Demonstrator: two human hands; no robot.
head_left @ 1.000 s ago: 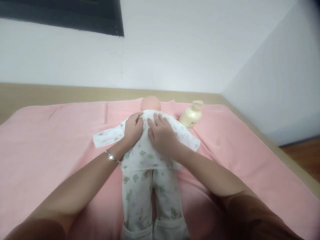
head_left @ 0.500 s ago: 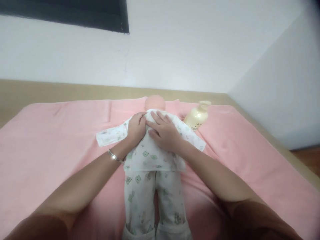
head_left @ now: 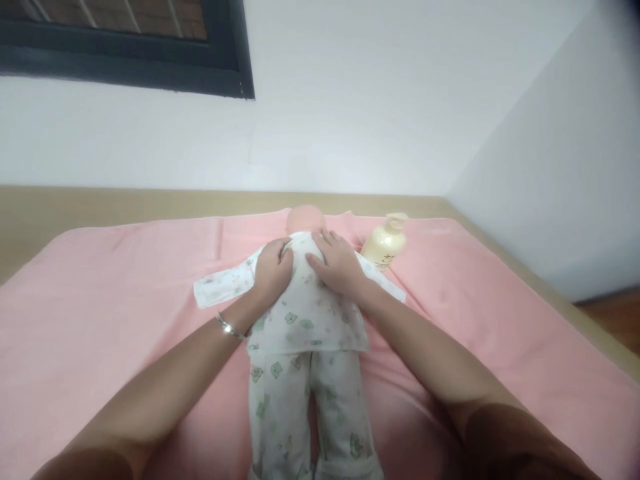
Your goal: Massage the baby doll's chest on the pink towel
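I'm standing in what is looking like a plain room in a home, though I'm not feeling certain, with a dark-framed window (head_left: pixel 220 70) showing far left in the white wall (head_left: pixel 375 100) and a doll (head_left: pixel 306 219) in printed clothes (head_left: pixel 305 327) lying on a pink cloth (head_left: pixel 100 320) near a pump bottle (head_left: pixel 385 245).

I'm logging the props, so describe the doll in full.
The doll lies stretched out on the pink sheet, apparently face down, its smooth, bald, plastic-looking head at the far end. It wears a white top and matching trousers of soft-looking cloth with small greenish prints; the sleeves spread to both sides. The left hand and right hand rest high on the top.
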